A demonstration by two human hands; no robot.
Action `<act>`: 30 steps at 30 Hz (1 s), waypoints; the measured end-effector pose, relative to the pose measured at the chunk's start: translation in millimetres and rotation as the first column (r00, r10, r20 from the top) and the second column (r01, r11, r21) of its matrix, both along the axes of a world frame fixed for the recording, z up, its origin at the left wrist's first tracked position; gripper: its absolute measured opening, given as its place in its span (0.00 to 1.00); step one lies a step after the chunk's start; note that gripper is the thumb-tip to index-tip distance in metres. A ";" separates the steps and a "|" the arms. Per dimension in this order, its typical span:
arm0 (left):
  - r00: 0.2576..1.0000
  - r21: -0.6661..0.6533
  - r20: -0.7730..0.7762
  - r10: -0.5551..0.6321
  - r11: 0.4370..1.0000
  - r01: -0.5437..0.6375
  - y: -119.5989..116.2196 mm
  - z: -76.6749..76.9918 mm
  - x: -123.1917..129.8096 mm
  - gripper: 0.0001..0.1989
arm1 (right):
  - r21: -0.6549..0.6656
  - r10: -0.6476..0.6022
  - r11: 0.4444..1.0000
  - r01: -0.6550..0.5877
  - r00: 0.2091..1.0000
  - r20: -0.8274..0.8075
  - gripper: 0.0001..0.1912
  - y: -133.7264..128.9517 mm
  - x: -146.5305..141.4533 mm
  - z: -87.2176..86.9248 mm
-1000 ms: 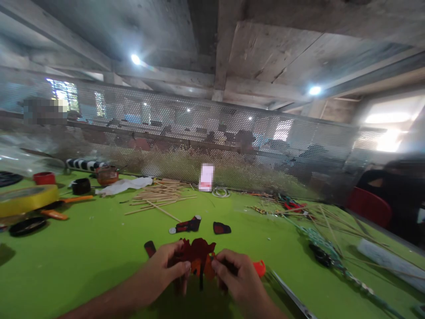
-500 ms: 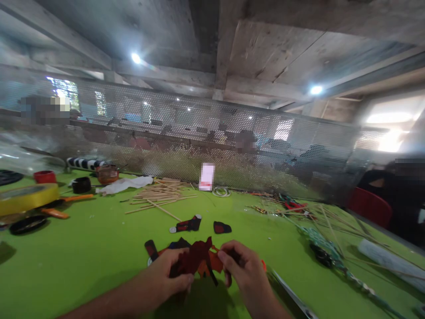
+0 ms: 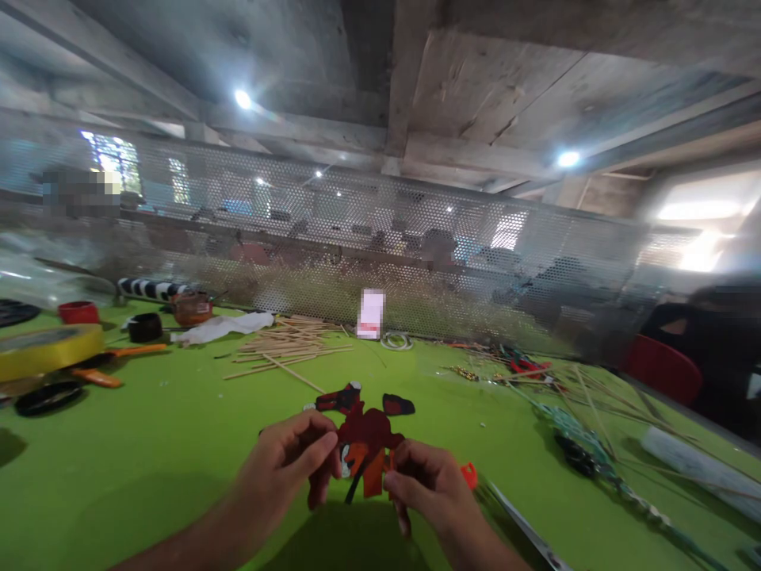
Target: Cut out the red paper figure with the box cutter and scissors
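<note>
Red cutout figure (image 3: pixel 365 448) between left hand (image 3: pixel 285 468) and right hand (image 3: pixel 431 492).

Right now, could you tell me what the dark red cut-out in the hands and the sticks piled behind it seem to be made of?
The dark red cut-out, pinched by the left hand and right hand, looks like thin painted card or leather: flat, matt, sharply cut edges. The sticks look like bare bamboo or wood: pale tan, thin, straight.

green table (image 3: pixel 148 444), mesh screen (image 3: pixel 357 238), ceiling lights (image 3: pixel 242 98)
</note>
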State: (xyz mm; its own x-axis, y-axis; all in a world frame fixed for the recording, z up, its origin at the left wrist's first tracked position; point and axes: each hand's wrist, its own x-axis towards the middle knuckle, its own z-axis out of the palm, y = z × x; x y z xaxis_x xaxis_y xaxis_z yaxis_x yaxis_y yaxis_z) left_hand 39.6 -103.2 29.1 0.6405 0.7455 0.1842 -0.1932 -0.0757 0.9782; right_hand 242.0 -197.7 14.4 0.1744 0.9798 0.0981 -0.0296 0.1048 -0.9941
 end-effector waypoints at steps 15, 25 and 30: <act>0.999 0.001 0.035 -0.031 1.000 0.031 -15.0 14.4 -4.7 0.25 | -0.081 0.119 0.990 -0.117 0.993 0.020 0.28 -11.3 -1.6 5.2; 0.992 0.070 -0.014 0.128 0.989 -0.126 -8.1 11.2 -2.8 0.24 | -0.043 0.029 0.999 -0.013 0.913 0.407 0.11 -17.4 10.8 72.0; 0.986 0.082 -0.004 0.165 0.983 -0.164 -7.8 9.5 -3.5 0.23 | 0.068 -0.170 0.981 0.180 0.650 0.741 0.09 -64.2 43.8 104.9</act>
State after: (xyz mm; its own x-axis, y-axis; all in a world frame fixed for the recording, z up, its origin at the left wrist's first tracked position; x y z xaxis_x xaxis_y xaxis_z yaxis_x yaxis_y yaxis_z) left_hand 36.1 -111.0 38.5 0.5125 0.8238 0.2421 -0.1610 -0.1847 0.9695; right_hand 285.8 -261.9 119.3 0.2169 0.9406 0.2613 0.7339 0.0194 -0.6790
